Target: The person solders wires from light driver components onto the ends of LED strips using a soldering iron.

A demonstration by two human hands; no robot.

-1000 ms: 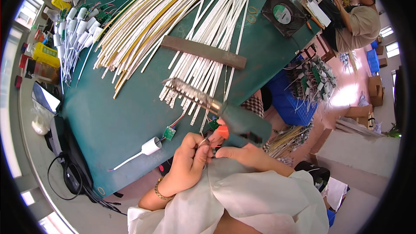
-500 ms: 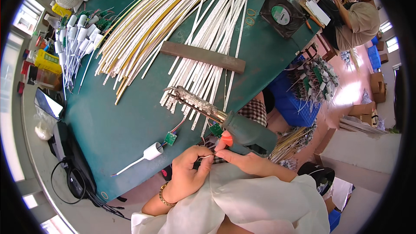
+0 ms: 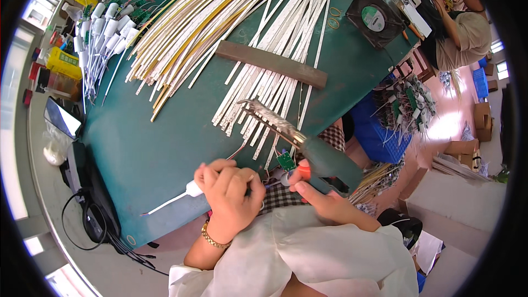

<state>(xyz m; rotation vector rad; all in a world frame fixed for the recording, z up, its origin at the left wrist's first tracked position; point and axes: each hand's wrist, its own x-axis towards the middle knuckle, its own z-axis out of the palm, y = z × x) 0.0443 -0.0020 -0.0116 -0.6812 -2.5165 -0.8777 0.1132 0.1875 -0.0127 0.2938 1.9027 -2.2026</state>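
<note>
Soldering gun: just right of centre, low in the frame, barrel aimed upper left, tip over the white strips in view. Can't tell if tip touches them. Right hand has it, fingers closed on the handle side, index by the orange-red trigger. Left hand: lower centre, fingers curled, back of hand up, gold bracelet on the wrist. Can't tell whether it's pinching anything, fingertips partly hidden.

White cap with a lead just left of the left hand's fingers, lead running lower left; contact unclear. Small green circuit board between left hand and gun. Checkered cloth below it.

Further up: green tabletop, white strips fanned across it, dark brown bar lying across them. Black bag at the left edge of the table, phone-like device above it. Blue crate right of the table.

Back: pile of white caps with wires upper left, square black fan upper right, co-worker beyond.
</note>
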